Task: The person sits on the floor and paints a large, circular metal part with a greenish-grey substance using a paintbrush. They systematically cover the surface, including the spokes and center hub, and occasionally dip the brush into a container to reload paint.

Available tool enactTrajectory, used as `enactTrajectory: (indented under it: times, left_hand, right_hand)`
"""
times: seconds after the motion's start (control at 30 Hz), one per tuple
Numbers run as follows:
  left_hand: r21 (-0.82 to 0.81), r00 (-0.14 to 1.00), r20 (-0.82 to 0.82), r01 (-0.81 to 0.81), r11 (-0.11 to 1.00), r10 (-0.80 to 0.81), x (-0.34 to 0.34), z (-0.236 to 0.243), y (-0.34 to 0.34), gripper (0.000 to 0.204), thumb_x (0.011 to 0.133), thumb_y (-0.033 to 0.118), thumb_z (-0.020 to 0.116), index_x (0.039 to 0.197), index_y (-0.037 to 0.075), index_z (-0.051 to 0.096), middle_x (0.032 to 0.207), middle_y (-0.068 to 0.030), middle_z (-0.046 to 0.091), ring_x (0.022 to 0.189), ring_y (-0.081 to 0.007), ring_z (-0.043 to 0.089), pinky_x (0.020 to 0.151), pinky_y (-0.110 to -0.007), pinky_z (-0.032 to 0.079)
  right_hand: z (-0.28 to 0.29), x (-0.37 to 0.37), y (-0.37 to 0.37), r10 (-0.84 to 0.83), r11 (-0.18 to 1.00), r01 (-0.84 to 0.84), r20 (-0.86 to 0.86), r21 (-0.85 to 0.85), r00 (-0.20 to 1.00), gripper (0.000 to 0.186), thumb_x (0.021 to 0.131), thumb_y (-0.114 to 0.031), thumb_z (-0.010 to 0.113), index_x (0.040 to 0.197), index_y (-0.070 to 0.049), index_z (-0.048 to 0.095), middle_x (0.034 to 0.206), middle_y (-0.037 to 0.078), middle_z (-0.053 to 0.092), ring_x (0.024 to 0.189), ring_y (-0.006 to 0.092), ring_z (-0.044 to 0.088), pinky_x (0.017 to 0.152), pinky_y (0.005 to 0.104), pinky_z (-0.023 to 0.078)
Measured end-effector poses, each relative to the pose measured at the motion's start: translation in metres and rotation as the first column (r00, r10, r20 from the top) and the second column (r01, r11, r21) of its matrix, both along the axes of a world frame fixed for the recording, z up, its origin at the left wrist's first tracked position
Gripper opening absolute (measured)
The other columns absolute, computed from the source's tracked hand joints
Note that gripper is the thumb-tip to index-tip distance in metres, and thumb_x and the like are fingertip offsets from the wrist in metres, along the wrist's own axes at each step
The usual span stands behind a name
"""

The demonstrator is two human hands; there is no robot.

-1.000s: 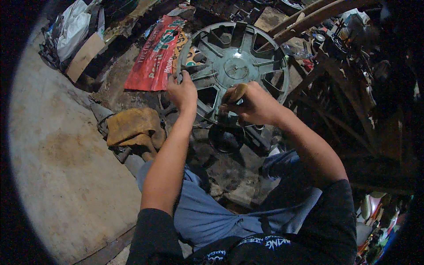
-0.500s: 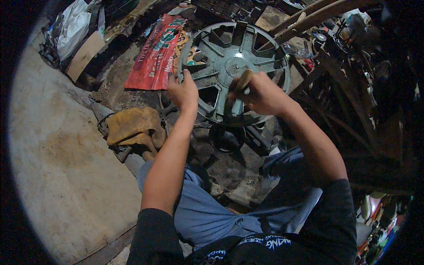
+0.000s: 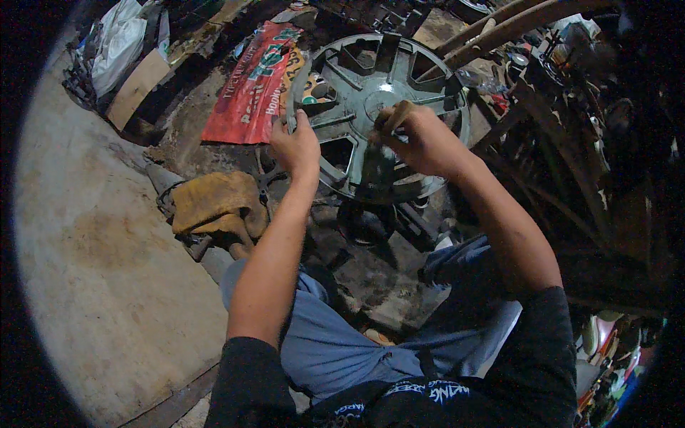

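Upward, toward the middle of the wheel cover [image 3: 372, 105], the person's right hand [image 3: 428, 146] has moved, fingers clamped on a wooden handle [image 3: 397, 115]. The left hand [image 3: 296, 149] grips its rim beside a red sheet [image 3: 246, 93]; a white bag's [image 3: 116, 46] contents cannot be seen.

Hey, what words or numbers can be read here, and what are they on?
I won't copy wording, but lettering stands here:
Red sheet: white, green and dark lettering.
Yellow-orange strip beside it: dark characters, partly behind the wheel cover.
Black shirt: white lettering, partly lost in folds.
Elsewhere, none legible.
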State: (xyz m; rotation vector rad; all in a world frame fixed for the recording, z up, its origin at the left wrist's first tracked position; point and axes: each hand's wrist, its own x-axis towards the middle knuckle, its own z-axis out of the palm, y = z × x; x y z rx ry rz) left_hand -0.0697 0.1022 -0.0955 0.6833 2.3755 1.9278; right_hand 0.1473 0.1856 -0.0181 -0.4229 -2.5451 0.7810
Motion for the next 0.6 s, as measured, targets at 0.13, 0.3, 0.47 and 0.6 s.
enactTrajectory:
  times: [0.13, 0.3, 0.47, 0.6]
  left_hand:
    - [0.006, 0.998, -0.062, -0.007, 1.000, 0.007, -0.003, -0.001, 0.002, 0.037, 0.091, 0.033, 0.065, 0.105, -0.001, 0.069, 0.100, -0.0214, 0.073, 0.095, -0.0405, 0.069, 0.084, -0.048, 0.052]
    - [-0.002, 0.999, 0.029, 0.024, 1.000, -0.024, 0.001, -0.001, -0.001, 0.037, 0.091, 0.033, 0.065, 0.105, -0.002, 0.069, 0.099, -0.0221, 0.073, 0.094, -0.0396, 0.070, 0.084, -0.048, 0.052]
    - [0.021, 0.998, -0.066, -0.008, 1.000, 0.009, -0.002, 0.001, -0.001, 0.038, 0.091, 0.033, 0.065, 0.104, -0.003, 0.069, 0.099, -0.0215, 0.073, 0.095, -0.0385, 0.070, 0.084, -0.047, 0.051]
    - [0.078, 0.997, -0.074, 0.038, 0.996, -0.032, 0.000, 0.003, -0.004, 0.038, 0.092, 0.032, 0.066, 0.104, -0.004, 0.068, 0.101, -0.0225, 0.073, 0.095, -0.0379, 0.070, 0.084, -0.047, 0.051]
  right_hand:
    - [-0.008, 0.002, -0.007, 0.032, 0.992, -0.035, -0.021, -0.119, 0.999, 0.009, 0.088, -0.002, 0.068, 0.096, -0.002, 0.065, 0.092, 0.018, 0.066, 0.089, 0.0379, 0.065, 0.077, 0.0425, 0.052]
    - [0.000, -0.001, -0.005, 0.187, 0.976, -0.186, 0.004, -0.117, 0.982, 0.012, 0.089, -0.002, 0.067, 0.101, -0.001, 0.065, 0.091, 0.017, 0.067, 0.090, 0.0331, 0.067, 0.080, 0.0404, 0.052]
    - [0.009, 0.011, 0.014, -0.167, 0.984, 0.172, 0.094, -0.045, 0.981, 0.017, 0.096, -0.013, 0.067, 0.101, 0.003, 0.066, 0.094, 0.017, 0.071, 0.091, 0.0228, 0.069, 0.085, 0.0370, 0.053]
    - [0.001, 0.035, 0.030, -0.316, 0.938, 0.299, -0.083, -0.175, 0.945, 0.021, 0.100, -0.017, 0.065, 0.104, 0.003, 0.067, 0.090, 0.012, 0.070, 0.087, 0.0143, 0.065, 0.081, 0.0321, 0.051]
